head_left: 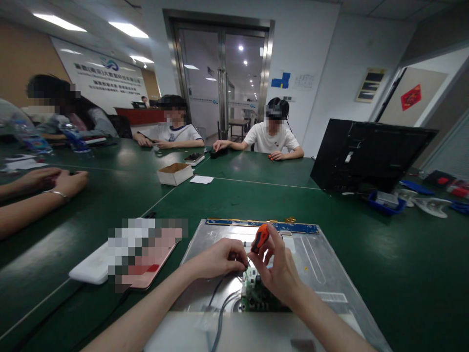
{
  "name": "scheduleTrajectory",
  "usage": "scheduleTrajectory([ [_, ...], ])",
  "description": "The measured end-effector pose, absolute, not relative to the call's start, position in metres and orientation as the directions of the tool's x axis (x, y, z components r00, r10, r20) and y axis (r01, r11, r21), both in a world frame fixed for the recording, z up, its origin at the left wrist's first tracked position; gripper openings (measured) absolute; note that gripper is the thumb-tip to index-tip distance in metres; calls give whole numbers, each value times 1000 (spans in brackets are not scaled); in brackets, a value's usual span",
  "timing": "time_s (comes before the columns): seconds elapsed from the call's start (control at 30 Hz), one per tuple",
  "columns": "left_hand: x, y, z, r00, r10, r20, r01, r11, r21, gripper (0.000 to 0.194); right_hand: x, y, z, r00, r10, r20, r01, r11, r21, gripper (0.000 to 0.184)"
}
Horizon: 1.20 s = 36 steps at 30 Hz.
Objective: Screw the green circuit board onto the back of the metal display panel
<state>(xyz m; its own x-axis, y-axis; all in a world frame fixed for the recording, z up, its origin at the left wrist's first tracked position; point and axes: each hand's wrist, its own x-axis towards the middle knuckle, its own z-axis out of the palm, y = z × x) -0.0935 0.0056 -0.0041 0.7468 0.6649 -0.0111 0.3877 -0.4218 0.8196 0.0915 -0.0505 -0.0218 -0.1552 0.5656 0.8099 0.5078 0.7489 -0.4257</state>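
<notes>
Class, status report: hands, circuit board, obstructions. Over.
Right hand: grip on orange tool. Left hand: beside its lower end, hold unclear. Green circuit board: on metal panel, partly hidden by right hand. Grey cables: left of board.

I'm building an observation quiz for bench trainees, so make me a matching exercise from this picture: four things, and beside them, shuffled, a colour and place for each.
Things
1. Hand tool
2. Circuit board
3. Open box
4. Tray

Colours and places
A. White, on the green table beyond the panel
B. Orange and black, in the right hand
C. Blue, near the black monitor
D. Green, over the metal panel

Right pairs: 1-B, 2-D, 3-A, 4-C
</notes>
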Motion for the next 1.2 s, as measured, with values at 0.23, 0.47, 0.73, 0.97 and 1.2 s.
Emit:
scheduleTrajectory([
  [0.23, -94, 6, -6, 762, 648, -10, 363, -415, 834, 6, 92, -55, -19, -201, 602, 773, 429, 763, -483, 74],
  [0.47, -94, 6, -7, 751, 660, -15, 378, -412, 829, 6, 92, -52, -23, -178, 566, 805, 472, 767, -435, 74],
  [0.73, -94, 6, -7, 754, 657, -10, 366, -408, 836, 6, 90, -51, -19, -135, 535, 834, 516, 756, -402, 70],
  [0.97, -93, 6, -6, 745, 667, -15, 372, -397, 839, 4, 91, -53, -18, -170, 552, 816, 504, 760, -409, 70],
  [1.2, -94, 5, -6, 752, 659, -15, 360, -392, 847, 5, 93, -54, -20, -208, 578, 789, 436, 777, -454, 76],
])
